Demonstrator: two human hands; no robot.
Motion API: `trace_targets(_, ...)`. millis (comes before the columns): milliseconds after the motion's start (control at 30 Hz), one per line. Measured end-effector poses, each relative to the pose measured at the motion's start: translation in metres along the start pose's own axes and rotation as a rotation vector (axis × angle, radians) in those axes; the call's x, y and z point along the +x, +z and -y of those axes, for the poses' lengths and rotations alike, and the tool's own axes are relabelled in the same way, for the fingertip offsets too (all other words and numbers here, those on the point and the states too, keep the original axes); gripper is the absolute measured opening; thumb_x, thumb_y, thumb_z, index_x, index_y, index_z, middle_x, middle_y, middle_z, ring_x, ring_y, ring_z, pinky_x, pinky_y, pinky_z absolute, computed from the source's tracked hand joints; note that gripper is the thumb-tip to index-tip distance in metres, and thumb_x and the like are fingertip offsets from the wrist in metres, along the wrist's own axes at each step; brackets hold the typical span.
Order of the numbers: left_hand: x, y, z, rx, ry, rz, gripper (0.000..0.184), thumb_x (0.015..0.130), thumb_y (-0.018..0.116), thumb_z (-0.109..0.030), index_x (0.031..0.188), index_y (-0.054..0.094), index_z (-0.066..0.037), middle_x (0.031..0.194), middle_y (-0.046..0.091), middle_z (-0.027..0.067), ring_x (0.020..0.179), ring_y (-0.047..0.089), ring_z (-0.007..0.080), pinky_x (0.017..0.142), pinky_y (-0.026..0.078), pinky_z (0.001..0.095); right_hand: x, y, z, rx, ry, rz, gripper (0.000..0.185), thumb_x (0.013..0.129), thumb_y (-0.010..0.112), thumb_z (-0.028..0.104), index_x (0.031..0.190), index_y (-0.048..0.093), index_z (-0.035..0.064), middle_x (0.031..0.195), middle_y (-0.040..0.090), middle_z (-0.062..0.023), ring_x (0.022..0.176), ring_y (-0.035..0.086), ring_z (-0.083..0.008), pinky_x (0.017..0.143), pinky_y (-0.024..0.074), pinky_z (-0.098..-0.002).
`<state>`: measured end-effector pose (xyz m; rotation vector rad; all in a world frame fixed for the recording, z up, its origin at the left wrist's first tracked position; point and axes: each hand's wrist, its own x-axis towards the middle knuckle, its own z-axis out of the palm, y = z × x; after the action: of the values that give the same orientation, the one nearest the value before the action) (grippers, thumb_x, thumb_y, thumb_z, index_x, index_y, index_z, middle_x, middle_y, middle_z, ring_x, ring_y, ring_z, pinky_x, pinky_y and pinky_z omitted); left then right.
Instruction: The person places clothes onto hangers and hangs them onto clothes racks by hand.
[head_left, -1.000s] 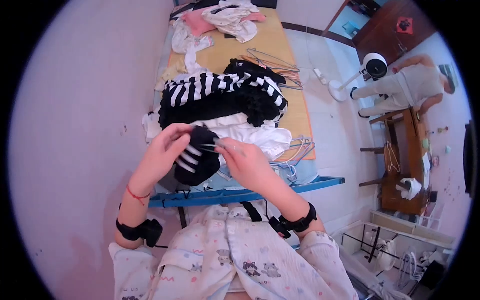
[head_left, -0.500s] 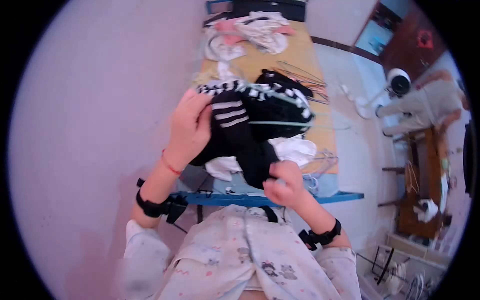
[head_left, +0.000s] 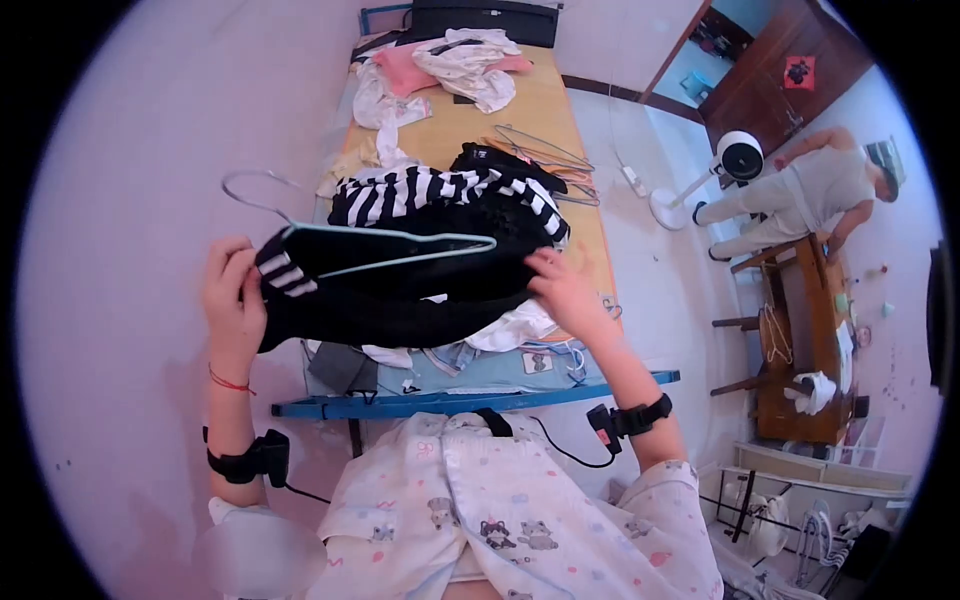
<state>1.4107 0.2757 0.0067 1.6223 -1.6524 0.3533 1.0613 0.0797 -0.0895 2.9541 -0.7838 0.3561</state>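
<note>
A black garment point(head_left: 400, 315) with white stripes at its left end is stretched between my two hands above the bed. My left hand point(head_left: 235, 290) pinches the striped end, close to the hanger's end. At the garment's right side, my right hand point(head_left: 568, 290) has its fingers closed on the black cloth. A pale green hanger point(head_left: 390, 235) lies along the upper side of the garment, its hook pointing up and left. Behind it, a black-and-white striped garment point(head_left: 400, 192) rests on the bed among black and white clothes.
The bed point(head_left: 540, 90) has a blue frame point(head_left: 480, 396), more hangers point(head_left: 550, 150) and a far pile of clothes point(head_left: 460, 70). To the right, a person point(head_left: 810, 185) stands between a fan point(head_left: 741, 158) and a wooden desk point(head_left: 800, 400). A rack point(head_left: 800, 520) stands lower right.
My hands have moved apart, spreading the black garment that was bunched between them. The hanger now shows along its top, with the hook at the left. The view has also shifted.
</note>
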Motion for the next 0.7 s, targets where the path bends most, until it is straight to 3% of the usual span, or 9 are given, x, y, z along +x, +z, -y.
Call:
trace_targets(133,-0.023,0.0,0.002,0.121,-0.007,0.033,0.015,0.071,0.058,0.007,0.084,0.054,0.002,0.092,0.054,0.0114,0.079,0.052,0.0267,0.068,0.044,0.0308,0.021,-0.049,0.008,-0.123,-0.017,-0.19,0.013,0.065,0.065,0.01,0.076,0.06,0.0145,0.118,0.053,0.0031,0.124,0.036,-0.0262,0.1,0.0107,-0.0626)
trace_targets(267,-0.028,0.006,-0.009,0.188,0.046,0.05,0.015,0.069,0.062,0.004,0.082,0.056,-0.001,0.094,0.055,0.0101,0.08,0.053,0.0272,0.065,0.045,0.0331,0.034,-0.096,0.036,-0.058,-0.063,-0.312,0.021,0.063,0.063,0.004,0.08,0.059,0.0156,0.117,0.053,-0.0012,0.12,0.042,-0.0255,0.1,0.015,-0.0576)
trace_targets(300,-0.031,0.009,-0.01,0.137,0.032,0.047,0.015,0.07,0.061,0.004,0.082,0.055,0.0,0.094,0.055,0.0102,0.08,0.053,0.0271,0.066,0.044,0.0329,0.036,-0.107,0.044,-0.021,-0.072,-0.46,0.025,0.063,0.063,0.001,0.085,0.059,0.0137,0.116,0.053,-0.0052,0.116,0.045,-0.0273,0.099,0.0255,-0.049)
trace_targets(333,-0.033,0.01,-0.012,0.118,0.031,0.04,0.015,0.07,0.061,0.004,0.082,0.055,0.0,0.094,0.055,0.0102,0.08,0.053,0.0271,0.066,0.044,0.0329,0.037,-0.107,0.054,-0.039,-0.07,-0.45,0.025,0.063,0.063,0.001,0.085,0.059,0.0137,0.116,0.053,-0.0052,0.116,0.045,-0.0273,0.099,0.0255,-0.049)
trace_targets(400,-0.034,0.013,-0.014,-0.07,-0.012,0.005,0.015,0.07,0.06,0.005,0.082,0.054,0.001,0.094,0.054,0.0106,0.081,0.053,0.0273,0.069,0.044,0.0325,0.042,-0.102,0.078,0.606,0.278,-0.733,0.027,0.064,0.063,0.0,0.088,0.058,0.0102,0.116,0.053,-0.0074,0.111,0.048,-0.0317,0.094,0.0351,-0.0401)
trace_targets(533,-0.041,0.025,-0.021,-0.251,-0.055,-0.014,0.016,0.069,0.059,0.007,0.082,0.052,0.002,0.093,0.053,0.0114,0.082,0.052,0.0282,0.071,0.043,0.0325,0.018,-0.072,0.081,0.786,0.378,-0.035,0.024,0.073,0.058,0.006,0.097,0.055,0.0032,0.092,0.058,-0.0169,0.089,0.055,-0.0366,0.076,0.0434,-0.0389)
trace_targets(600,-0.042,0.037,-0.023,-0.288,-0.069,0.024,0.017,0.068,0.058,0.008,0.083,0.052,0.002,0.092,0.052,0.0121,0.082,0.052,0.0291,0.071,0.043,0.0318,0.008,-0.074,0.088,0.682,0.428,0.06,0.024,0.075,0.056,0.007,0.098,0.054,0.0015,0.083,0.057,-0.0194,0.083,0.055,-0.0374,0.072,0.0436,-0.0409)
trace_targets(667,-0.044,0.044,-0.027,-0.334,-0.031,0.054,0.016,0.069,0.057,0.008,0.083,0.052,0.003,0.09,0.052,0.0131,0.082,0.052,0.0297,0.072,0.043,0.0312,-0.006,-0.07,0.097,0.658,0.354,-0.114,0.029,0.074,0.057,0.007,0.102,0.052,0.0037,0.088,0.057,-0.0179,0.086,0.055,-0.0367,0.073,0.044,-0.0405)
trace_targets(700,-0.048,0.05,-0.028,-0.392,-0.061,0.093,0.015,0.069,0.057,0.008,0.083,0.052,0.003,0.09,0.052,0.0134,0.082,0.052,0.0299,0.073,0.043,0.031,-0.014,-0.067,0.1,0.63,0.33,-0.086,0.029,0.074,0.058,0.007,0.102,0.052,0.0046,0.089,0.057,-0.0173,0.086,0.055,-0.0359,0.073,0.0443,-0.0405)
